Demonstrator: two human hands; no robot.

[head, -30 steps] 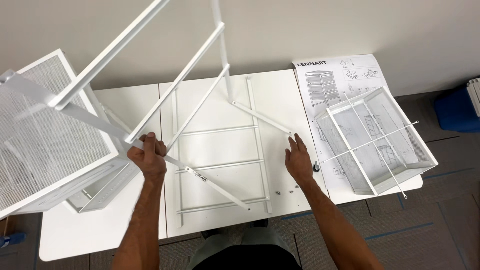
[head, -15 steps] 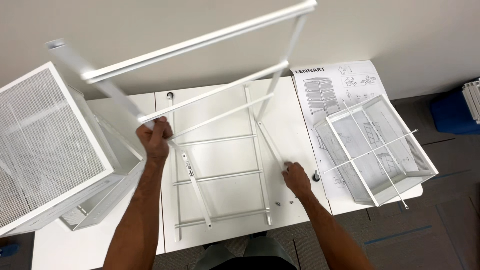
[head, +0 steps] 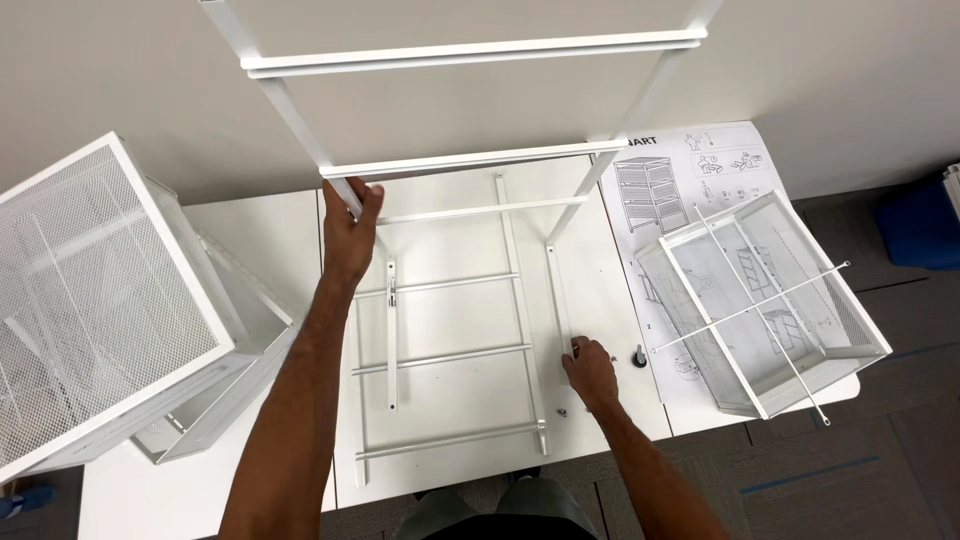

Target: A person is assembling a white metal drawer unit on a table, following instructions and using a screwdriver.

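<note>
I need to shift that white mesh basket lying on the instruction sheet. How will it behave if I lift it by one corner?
The mesh basket is probably light, being thin wire rim and fine see-through mesh. It likely stays stiff, since the rim holds a firm rectangle. It could drag the instruction sheet under it, and the loose thin rods lying across its top would probably slide off.

The raised white frame (head: 470,50) ran out past the top edge, so its upper ends were lost. The mesh basket (head: 95,300) at the left was cut by the picture's edge. The right hand (head: 590,372) covered whatever small piece its fingers (head: 578,347) pressed (too small to tell anyway). The instruction sheet (head: 690,170) lay partly hidden under another mesh basket (head: 765,300).
</note>
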